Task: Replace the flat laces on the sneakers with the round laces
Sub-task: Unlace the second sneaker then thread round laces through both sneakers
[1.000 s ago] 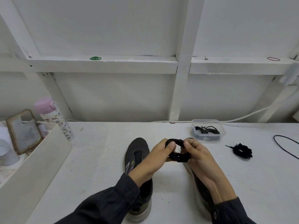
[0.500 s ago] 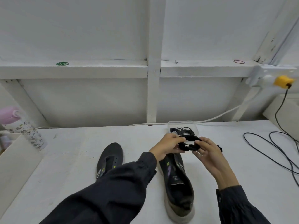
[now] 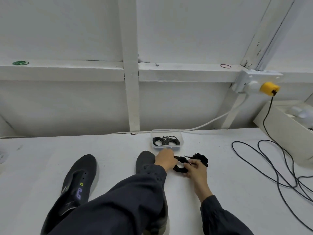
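Both sneakers look stripped of laces, so by my reading the step in hand is tidying away a removed flat lace before threading starts. The left hand (image 3: 165,161) and the right hand (image 3: 196,168) meet over the table (image 3: 118,150), just right of the right sneaker (image 3: 144,160). Between them they hold a wound flat lace (image 3: 180,168). The left hand's fingers are curled round its left end, and the right hand's thumb and fingers pinch its right side. The bundle sits low, at or just above the surface; I cannot tell whether it touches. A second dark bundle (image 3: 200,157) lies on the table just beyond the right hand. The round laces (image 3: 165,141) are coiled inside a clear container (image 3: 165,130), which sits just beyond the left hand near the far wall. The next move likely calls for letting go of the bundle beside its mate, reaching into the container, and freeing one end of one round lace. Counted: two sneakers, the left sneaker (image 3: 79,180) well apart from the right and the right one half hidden under the left sleeve. There are also two bundles outside the container and one container. Its coils look like two, though they overlap too much to be sure.
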Demonstrator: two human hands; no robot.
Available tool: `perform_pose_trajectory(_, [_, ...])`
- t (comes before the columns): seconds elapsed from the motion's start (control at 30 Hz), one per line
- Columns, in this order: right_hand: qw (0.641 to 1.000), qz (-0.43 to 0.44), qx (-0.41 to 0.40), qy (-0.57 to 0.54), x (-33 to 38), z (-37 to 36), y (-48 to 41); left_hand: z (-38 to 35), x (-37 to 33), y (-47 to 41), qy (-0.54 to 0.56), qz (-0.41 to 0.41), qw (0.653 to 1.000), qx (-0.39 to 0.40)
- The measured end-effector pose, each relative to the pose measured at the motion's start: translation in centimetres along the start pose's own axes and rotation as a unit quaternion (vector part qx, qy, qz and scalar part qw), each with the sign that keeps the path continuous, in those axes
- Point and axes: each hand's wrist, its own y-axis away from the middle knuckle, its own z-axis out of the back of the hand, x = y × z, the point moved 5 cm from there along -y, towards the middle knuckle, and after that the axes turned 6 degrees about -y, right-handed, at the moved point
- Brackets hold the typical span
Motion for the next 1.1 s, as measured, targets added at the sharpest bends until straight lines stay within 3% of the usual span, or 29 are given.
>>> perform_pose_trajectory(0.2, [0.995,0.085,0.016,0.048,0.5,-0.4,-0.2,-0.6,-0.3,-1.3,-0.116,-0.012,0.992,-0.044])
perform_pose_trajectory(0.37, [0.977,0.152,0.019,0.148,1.2,-0.5,0.6,0.9,-0.1,-0.4,-0.109,-0.024,0.993,-0.031])
perform_pose_trajectory(0.47, [0.966,0.202,0.006,0.159,1.7,-0.3,2.2,3.1,1.3,2.3,0.063,-0.050,0.994,-0.067])
perform_pose_trajectory(0.53, [0.972,0.213,0.023,0.098,1.8,-0.6,3.9,4.2,3.4,5.2,0.246,-0.050,0.961,-0.120])
perform_pose_trajectory(0.63, [0.982,0.148,0.107,0.037,0.4,-2.3,6.6,3.2,7.3,9.4,0.375,0.013,0.911,-0.168])
perform_pose_trajectory(0.7, [0.984,0.081,0.161,0.005,-1.1,-3.8,8.1,1.1,8.7,11.7,0.444,0.061,0.884,-0.136])
perform_pose_trajectory(0.8, [0.976,0.018,0.209,-0.060,-3.0,-6.3,9.9,-1.4,8.7,14.2,0.536,0.069,0.836,-0.097])
perform_pose_trajectory(0.9, [0.963,-0.014,0.235,-0.130,-4.0,-7.9,10.6,-2.7,8.9,14.9,0.559,0.073,0.819,-0.106])
perform_pose_trajectory(1.1, [0.957,-0.055,0.238,-0.160,-5.1,-8.3,11.9,-3.4,10.1,15.3,0.582,0.068,0.803,-0.108])
